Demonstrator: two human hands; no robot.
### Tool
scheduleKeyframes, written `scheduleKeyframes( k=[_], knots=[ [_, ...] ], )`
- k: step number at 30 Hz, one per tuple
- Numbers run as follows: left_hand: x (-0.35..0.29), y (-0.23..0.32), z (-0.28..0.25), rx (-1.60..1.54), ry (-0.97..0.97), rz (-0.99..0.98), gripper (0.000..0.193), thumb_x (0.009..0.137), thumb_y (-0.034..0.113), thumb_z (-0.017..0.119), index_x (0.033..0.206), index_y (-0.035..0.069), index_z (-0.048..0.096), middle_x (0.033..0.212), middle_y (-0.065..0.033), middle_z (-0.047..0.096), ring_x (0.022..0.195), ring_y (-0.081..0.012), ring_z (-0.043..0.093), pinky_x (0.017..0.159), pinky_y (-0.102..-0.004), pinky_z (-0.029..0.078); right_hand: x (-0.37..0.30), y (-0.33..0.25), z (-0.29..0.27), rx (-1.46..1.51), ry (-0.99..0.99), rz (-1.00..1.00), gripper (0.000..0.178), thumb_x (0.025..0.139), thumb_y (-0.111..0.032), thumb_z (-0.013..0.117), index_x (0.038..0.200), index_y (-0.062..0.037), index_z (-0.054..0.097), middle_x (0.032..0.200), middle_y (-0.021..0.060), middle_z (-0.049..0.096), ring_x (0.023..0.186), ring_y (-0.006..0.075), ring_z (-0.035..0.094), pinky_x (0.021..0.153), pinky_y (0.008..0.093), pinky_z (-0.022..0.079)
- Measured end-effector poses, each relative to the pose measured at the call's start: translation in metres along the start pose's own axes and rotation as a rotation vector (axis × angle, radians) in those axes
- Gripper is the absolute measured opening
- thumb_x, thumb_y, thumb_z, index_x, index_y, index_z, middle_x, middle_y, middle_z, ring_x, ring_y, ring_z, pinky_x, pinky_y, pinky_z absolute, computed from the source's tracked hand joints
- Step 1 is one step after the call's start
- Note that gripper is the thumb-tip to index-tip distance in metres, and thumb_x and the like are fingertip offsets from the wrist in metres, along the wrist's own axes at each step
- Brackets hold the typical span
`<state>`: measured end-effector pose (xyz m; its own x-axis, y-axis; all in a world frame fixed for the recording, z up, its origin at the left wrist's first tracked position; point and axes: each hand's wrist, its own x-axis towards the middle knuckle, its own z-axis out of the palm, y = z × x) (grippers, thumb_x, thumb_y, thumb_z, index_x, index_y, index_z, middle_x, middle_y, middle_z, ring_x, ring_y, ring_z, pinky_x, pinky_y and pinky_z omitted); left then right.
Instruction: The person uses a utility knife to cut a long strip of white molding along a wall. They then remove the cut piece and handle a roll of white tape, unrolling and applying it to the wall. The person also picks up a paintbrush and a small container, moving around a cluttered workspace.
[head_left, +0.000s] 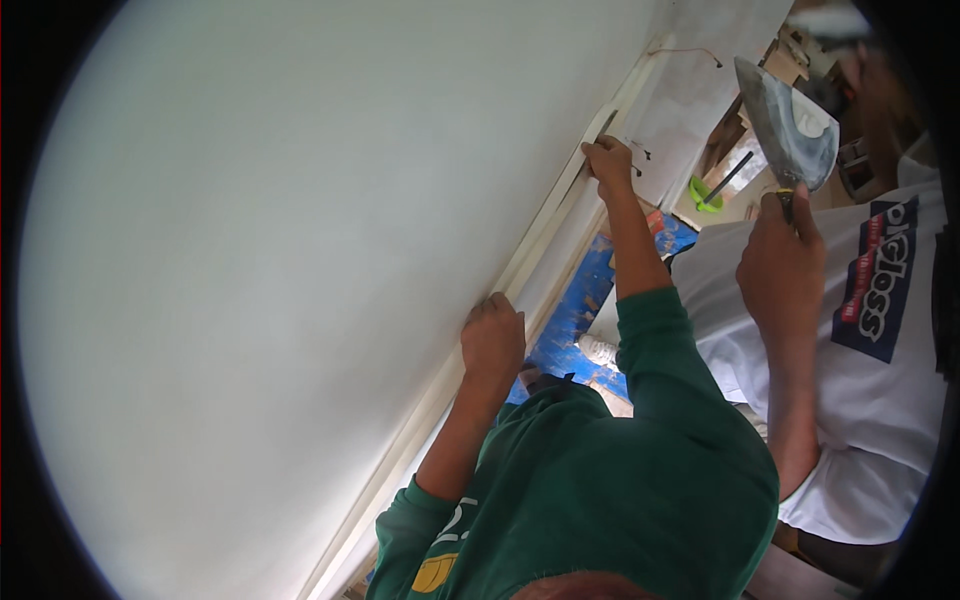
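A long, narrow white trim strip (pixel 545 225) runs diagonally along the edge of a broad white surface (pixel 270 250). Over its nearer part my left hand (pixel 493 338) is closed, fingers curled on the edge. Farther up, my right hand (pixel 608 163) grips the same strip with bent fingers, the arm stretched out. Just past that hand a dark gap shows in the strip. To my right, a co-worker's hand (pixel 782 260) holds up a wide putty knife (pixel 785 125) smeared with grey and white paste.
The co-worker in a white T-shirt (pixel 740 290) stands close on my right. Thin wires (pixel 690 51) stick out near the strip's far end. Below lie a blue, stained floor covering (pixel 565 320), a bright green container (pixel 705 194) with a dark stick, and a shoe (pixel 600 350).
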<state>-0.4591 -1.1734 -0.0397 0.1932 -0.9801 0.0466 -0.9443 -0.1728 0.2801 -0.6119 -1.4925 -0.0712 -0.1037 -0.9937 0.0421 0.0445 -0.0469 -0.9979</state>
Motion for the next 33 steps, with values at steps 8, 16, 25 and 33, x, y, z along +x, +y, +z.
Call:
scheduleKeyframes(
  k=[8,16,25,33],
  knots=[
    [-0.013,-0.009,0.026,0.0,0.059,0.019,0.029,0.083,0.026,0.073,0.091,0.002,0.058,0.089,-0.013,0.066,0.088,-0.0293,0.066,0.074,-0.038,0.055,-0.001,0.028,-0.011,-0.645,0.114,-0.227,0.026,0.072,-0.014,0.078,0.09,0.0015,0.069,0.073,0.0094,0.065,0.058,0.0191,0.06,0.056,0.0343,0.049],
    [-0.019,-0.009,0.029,0.025,0.077,0.011,0.027,0.082,0.025,0.073,0.088,0.004,0.057,0.084,-0.0118,0.066,0.085,-0.0281,0.067,0.071,-0.0373,0.055,-0.011,0.018,0.003,-0.86,0.306,-0.237,0.038,0.062,-0.022,0.082,0.09,-0.0001,0.069,0.102,0.0212,0.068,0.095,0.0348,0.067,0.082,0.0443,0.054],
    [-0.015,-0.01,0.001,0.0,0.048,-0.014,0.027,0.081,0.024,0.073,0.089,0.004,0.057,0.084,-0.0113,0.066,0.085,-0.0273,0.067,0.071,-0.0364,0.055,0.011,0.01,0.003,-1.209,0.027,-0.183,0.036,0.079,-0.027,0.066,0.111,-0.0118,0.069,0.125,0.0258,0.053,0.109,0.0436,0.059,0.089,0.0486,0.051],
    [-0.022,-0.012,0.007,0.041,0.014,-0.014,0.026,0.083,0.025,0.071,0.089,0.005,0.056,0.086,-0.0107,0.066,0.084,-0.0268,0.067,0.073,-0.0365,0.055,0.006,-0.003,0.007,-1.463,-0.001,-0.091,0.04,0.089,-0.031,0.05,0.121,-0.0114,0.065,0.141,0.0246,0.041,0.123,0.0459,0.048,0.095,0.0672,0.038]
  ],
)
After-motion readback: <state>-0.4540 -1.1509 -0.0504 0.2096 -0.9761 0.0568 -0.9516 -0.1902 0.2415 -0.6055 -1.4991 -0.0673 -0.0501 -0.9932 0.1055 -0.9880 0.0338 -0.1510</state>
